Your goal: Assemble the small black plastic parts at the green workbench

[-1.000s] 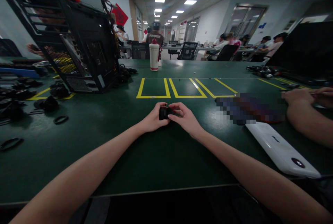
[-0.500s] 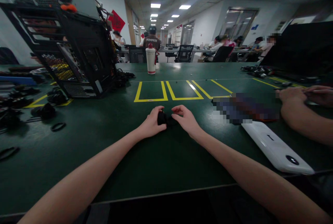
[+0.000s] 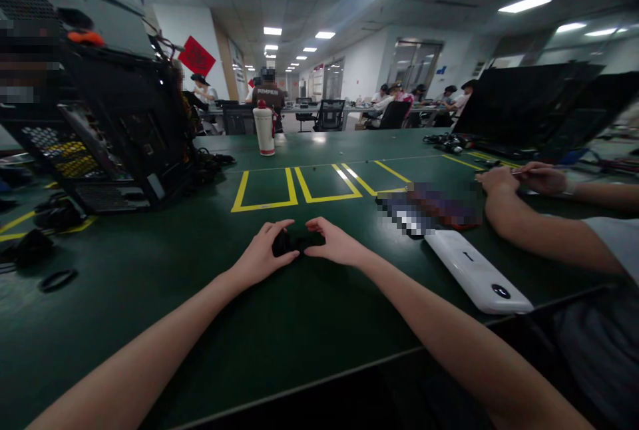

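Note:
My left hand (image 3: 261, 250) curls round a small black object (image 3: 282, 243) just above or on the green table; its exact kind is too dark to make out. Thumb and fingers lie on either side of it. Facing it from the right is my right hand (image 3: 332, 241), thumb and fingertips curved and held apart. A dark part of the object reaches into that gap, and I cannot tell whether the right fingers touch it.
A black computer case (image 3: 114, 124) stands at left near black cables and a black ring (image 3: 58, 279). A white bottle (image 3: 264, 130) is beyond yellow tape outlines (image 3: 264, 206). At right lie a white device (image 3: 476, 270) and a co-worker's hands (image 3: 502, 180).
The view has swung to the right, so the scene sits further left. My right hand's thumb and fingers are wider apart, and it is closer round the black object's right end.

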Action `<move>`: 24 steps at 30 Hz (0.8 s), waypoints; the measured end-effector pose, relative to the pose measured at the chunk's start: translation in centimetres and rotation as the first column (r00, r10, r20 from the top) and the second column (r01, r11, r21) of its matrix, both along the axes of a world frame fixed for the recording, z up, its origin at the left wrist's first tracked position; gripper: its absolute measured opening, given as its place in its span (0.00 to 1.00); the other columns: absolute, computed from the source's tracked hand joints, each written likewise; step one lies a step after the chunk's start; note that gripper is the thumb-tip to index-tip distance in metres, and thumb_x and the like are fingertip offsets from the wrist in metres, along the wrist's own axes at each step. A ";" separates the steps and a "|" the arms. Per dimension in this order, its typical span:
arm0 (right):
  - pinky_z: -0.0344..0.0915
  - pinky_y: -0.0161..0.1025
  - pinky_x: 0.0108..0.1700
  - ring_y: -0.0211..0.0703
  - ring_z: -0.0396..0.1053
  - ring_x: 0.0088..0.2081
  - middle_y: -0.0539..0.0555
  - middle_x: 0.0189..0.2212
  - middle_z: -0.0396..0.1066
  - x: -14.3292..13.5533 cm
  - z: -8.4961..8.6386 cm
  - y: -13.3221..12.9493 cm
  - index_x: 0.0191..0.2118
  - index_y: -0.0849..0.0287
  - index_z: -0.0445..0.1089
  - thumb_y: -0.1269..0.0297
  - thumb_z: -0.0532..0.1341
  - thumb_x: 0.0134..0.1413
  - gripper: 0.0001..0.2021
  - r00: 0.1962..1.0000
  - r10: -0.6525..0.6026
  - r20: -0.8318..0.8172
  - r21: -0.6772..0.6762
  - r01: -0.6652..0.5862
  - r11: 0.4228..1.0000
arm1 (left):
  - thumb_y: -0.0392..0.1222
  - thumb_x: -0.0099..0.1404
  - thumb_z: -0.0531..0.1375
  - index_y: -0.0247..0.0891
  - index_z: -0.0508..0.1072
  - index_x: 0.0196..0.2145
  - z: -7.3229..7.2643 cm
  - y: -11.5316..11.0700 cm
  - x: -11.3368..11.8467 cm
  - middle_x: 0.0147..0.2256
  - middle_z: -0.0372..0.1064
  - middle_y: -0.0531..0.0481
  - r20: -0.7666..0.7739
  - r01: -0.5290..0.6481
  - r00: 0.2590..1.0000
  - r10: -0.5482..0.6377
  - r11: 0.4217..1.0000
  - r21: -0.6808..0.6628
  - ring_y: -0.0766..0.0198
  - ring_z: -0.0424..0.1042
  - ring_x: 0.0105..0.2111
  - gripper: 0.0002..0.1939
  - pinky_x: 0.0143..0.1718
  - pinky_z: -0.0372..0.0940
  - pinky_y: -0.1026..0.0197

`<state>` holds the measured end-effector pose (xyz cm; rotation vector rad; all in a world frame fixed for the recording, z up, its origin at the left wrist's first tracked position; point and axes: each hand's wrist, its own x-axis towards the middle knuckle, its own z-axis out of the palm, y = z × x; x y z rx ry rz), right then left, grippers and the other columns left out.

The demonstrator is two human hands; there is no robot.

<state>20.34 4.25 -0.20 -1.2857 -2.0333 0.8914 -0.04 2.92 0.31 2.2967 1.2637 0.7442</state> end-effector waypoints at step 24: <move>0.62 0.45 0.47 0.47 0.64 0.47 0.57 0.45 0.65 0.1 1.5 -1.8 0.51 0.58 0.57 0.66 0.64 0.41 0.28 0.986 0.068 0.153 0.053 -0.077 0.996 | 0.57 0.56 0.53 0.47 0.59 0.52 3.1 -0.9 2.2 0.44 0.61 0.47 -0.532 0.045 0.846 0.005 0.996 0.081 0.53 0.64 0.41 0.28 0.40 0.61 0.53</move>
